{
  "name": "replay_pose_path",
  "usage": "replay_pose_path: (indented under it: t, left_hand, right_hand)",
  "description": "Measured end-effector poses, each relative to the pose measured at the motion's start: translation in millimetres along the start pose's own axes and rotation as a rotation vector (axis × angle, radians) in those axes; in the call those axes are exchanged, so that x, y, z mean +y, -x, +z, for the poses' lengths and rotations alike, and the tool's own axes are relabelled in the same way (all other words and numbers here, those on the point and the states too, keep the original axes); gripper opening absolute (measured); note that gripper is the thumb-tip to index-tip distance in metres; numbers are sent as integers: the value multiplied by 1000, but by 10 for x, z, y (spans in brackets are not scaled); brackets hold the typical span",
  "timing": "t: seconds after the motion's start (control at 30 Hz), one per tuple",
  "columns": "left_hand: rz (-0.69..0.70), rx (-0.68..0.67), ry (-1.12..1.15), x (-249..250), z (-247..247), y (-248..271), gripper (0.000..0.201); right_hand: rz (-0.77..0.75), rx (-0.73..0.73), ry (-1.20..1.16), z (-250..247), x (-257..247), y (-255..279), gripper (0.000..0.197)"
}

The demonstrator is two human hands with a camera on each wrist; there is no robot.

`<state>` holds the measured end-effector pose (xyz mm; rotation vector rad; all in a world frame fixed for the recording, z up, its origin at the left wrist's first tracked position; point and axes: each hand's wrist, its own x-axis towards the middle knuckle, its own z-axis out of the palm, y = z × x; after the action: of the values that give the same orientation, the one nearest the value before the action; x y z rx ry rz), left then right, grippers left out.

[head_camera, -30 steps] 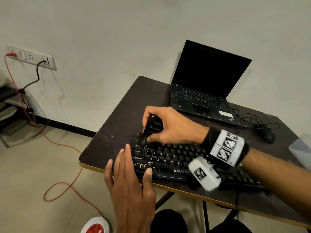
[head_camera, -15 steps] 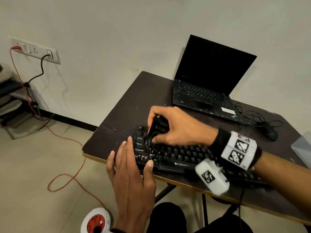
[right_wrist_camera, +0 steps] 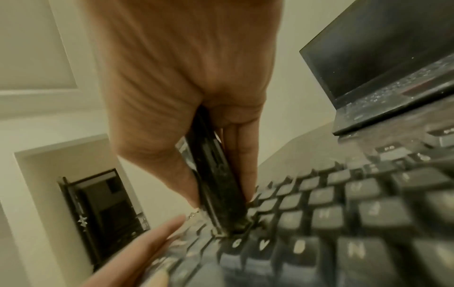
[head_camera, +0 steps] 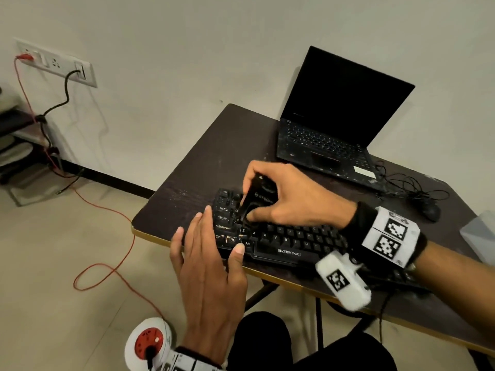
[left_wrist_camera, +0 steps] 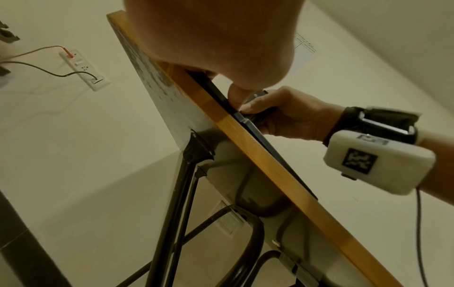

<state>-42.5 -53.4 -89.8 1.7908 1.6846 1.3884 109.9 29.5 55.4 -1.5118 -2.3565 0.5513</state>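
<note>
A black Zebronics keyboard (head_camera: pixel 289 242) lies along the front edge of a dark table (head_camera: pixel 203 167). My right hand (head_camera: pixel 289 202) grips a flat black tool (head_camera: pixel 257 199), held steeply with its lower end pressed among the keys at the left. In the right wrist view the tool (right_wrist_camera: pixel 216 184) sits between thumb and fingers, its tip down in the keyboard (right_wrist_camera: pixel 343 213). My left hand (head_camera: pixel 211 263) lies flat with straight fingers on the keyboard's left end, thumb on the front rim. The left wrist view sees the left hand (left_wrist_camera: pixel 216 38) from below the table edge (left_wrist_camera: pixel 258 155).
An open laptop (head_camera: pixel 334 116) with a dark screen stands at the back. A black mouse (head_camera: pixel 430 211) and tangled cables (head_camera: pixel 409 186) lie to its right, a translucent box (head_camera: pixel 479 236) at the right edge. A cord reel (head_camera: pixel 148 341) and red cord (head_camera: pixel 107 274) lie on the floor.
The head view has shifted a little. My right hand with the tool stays on the left keys, barely moved. My left hand remains flat on the keyboard's left end.
</note>
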Motion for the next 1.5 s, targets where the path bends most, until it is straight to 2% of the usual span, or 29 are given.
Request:
replay_pose_path:
  t: [0.13, 0.23, 0.27, 0.37, 0.5, 0.67, 0.8, 0.93, 1.1, 1.2, 1.23, 1.37, 1.5]
  left_hand:
    - [9, -5, -11, 5, -13, 21, 74]
    - [8, 5, -1, 11, -12, 7, 73]
    - [5, 7, -4, 6, -2, 11, 73]
    - [7, 2, -10, 3, 2, 22, 73]
    - [5, 4, 0, 22, 0, 7, 74]
    - [4, 4, 9, 12, -22, 20, 75]
    - [23, 67, 81, 20, -45, 2, 72]
    - [30, 112, 106, 1, -49, 9, 70]
    - [37, 125, 164, -9, -47, -18, 70]
    - [35, 123, 161, -17, -57, -15, 71]
    - [32, 118, 161, -11, -64, -8, 71]
    - [15, 106, 150, 15, -73, -28, 72]
    - [7, 96, 134, 26, -89, -15, 71]
  right_hand:
    - [123, 104, 31, -117, 109, -40, 39]
    - [44, -12, -49, -50, 106, 59, 41]
    - [54, -9, -41, -56, 109, 55, 41]
    - [152, 105, 19, -157, 168, 32, 41]
    - [30, -31, -25, -71, 85, 148, 40]
    - [100, 84, 48, -181, 145, 72, 39]
    - [-41, -83, -24, -22, -11, 170, 39]
    - [44, 40, -8, -120, 60, 3, 41]
    - [-93, -62, -49, 80, -158, -1, 39]
    - [-3, 66, 29, -13, -99, -193, 39]
    - [-5, 71, 24, -20, -88, -207, 39]
    - [-95, -74, -1, 68, -143, -147, 38]
    - [6, 22, -12, -35, -41, -238, 41]
